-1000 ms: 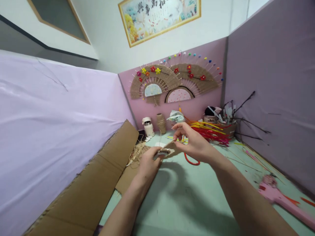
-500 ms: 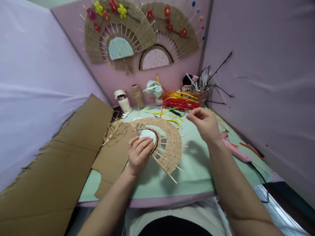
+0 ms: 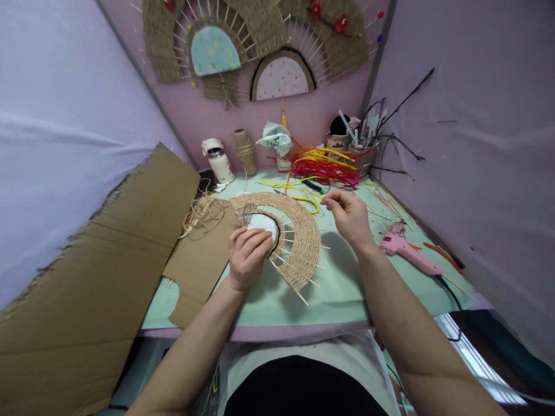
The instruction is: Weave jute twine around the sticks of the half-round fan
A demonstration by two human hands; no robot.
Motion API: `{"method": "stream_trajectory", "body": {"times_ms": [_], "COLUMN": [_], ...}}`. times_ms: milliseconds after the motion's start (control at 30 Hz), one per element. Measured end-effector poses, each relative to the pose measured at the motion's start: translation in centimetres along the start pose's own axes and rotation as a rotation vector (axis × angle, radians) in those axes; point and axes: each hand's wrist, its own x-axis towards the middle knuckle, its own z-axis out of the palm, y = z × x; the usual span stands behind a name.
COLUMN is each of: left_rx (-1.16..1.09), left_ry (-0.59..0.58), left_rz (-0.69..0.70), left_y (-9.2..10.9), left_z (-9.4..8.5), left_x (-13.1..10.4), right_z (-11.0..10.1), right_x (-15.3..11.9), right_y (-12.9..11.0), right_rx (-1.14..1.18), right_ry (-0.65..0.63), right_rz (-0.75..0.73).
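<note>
My left hand [image 3: 248, 258] is closed on the inner half-round of a woven twine fan [image 3: 303, 245], fingers across its pale blue centre [image 3: 263, 223]. Thin wooden sticks run out from the centre through the weave and poke past the outer edge. A small bundle of loose twine ends [image 3: 246, 215] stands up at the fan's left, above my fingers. My right hand [image 3: 349, 216] is raised to the right of the fan, thumb and fingertips pinched together. Whatever it pinches, if anything, is too fine to make out.
A pink glue gun [image 3: 410, 252] lies at the right with its cord over the edge. Cardboard [image 3: 199, 260] and tangled twine [image 3: 204, 215] are at the left. Behind stand a white bottle [image 3: 217, 162], a twine spool [image 3: 245, 153], pipe cleaners [image 3: 323, 169] and a pot of twigs [image 3: 363, 156].
My head view has tilted down, so the scene sits higher. My right hand has come a little left, nearer the fan, still pinched. The left hand keeps its hold on the fan.
</note>
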Motion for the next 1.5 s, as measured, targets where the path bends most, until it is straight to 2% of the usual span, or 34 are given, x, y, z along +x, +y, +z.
{"method": "stream_trajectory", "body": {"times_ms": [100,167,233,333,367,500,600,733,900,1067,1133,1233,1300,1400,1500], "left_rx": [-0.040,-0.099,-0.246,-0.490,-0.608,-1.006,-1.141,-1.246,-1.337,-1.382,-1.372,-1.325,-1.276,-1.234,-1.222], "left_ry": [0.050,0.152,0.346,0.628,0.677,0.637,0.598,0.553,0.527,0.525,0.504,0.448,0.404,0.434,0.439], "left_rz": [-0.027,-0.033,-0.100,-0.327,-0.389,-0.737,-0.951,-1.003,-1.152,-1.227,-1.262,-1.333,-1.401,-1.475,-1.467], "left_y": [0.7,2.0,3.8,6.0,6.4,5.9,4.9,4.6,6.0,8.0,8.8,9.8,10.1,10.2,10.2], "left_z": [0.0,0.1,0.1,-0.3,-0.4,-0.2,0.7,1.7,1.9,2.0,1.8,1.6,1.7,2.2,2.9], "left_x": [0.2,0.6,1.3,3.0,3.6,4.7,4.5,4.3,4.6,3.6,2.6,0.4,-1.2,-3.1,-4.1], "right_z": [0.1,0.1,0.1,0.0,0.0,-0.2,-0.3,0.0,0.2,-0.1,-0.3,-1.0,-1.6,-2.4,-2.8], "right_x": [-0.2,-0.2,-0.2,-0.1,-0.1,-0.1,0.0,-0.2,-0.5,-2.3,-3.4,-4.8,-5.2,-5.1,-4.9], "right_y": [-0.1,-0.1,-0.1,-0.1,-0.1,-0.1,-0.1,0.0,-0.3,-1.5,-1.7,-1.2,-0.5,0.5,1.1], "right_rx": [-0.029,-0.021,0.000,0.040,0.051,0.076,0.197,0.421,0.451,0.375,0.394,0.419,0.465,0.561,0.617], "right_ry": [0.003,0.024,0.051,0.108,0.129,0.162,0.042,-0.212,-0.262,-0.475,-0.499,-0.379,-0.208,0.086,0.244], "right_rz": [-0.004,0.000,0.004,-0.001,-0.003,0.008,0.073,0.232,0.214,0.217,0.238,0.302,0.408,0.550,0.553]}}
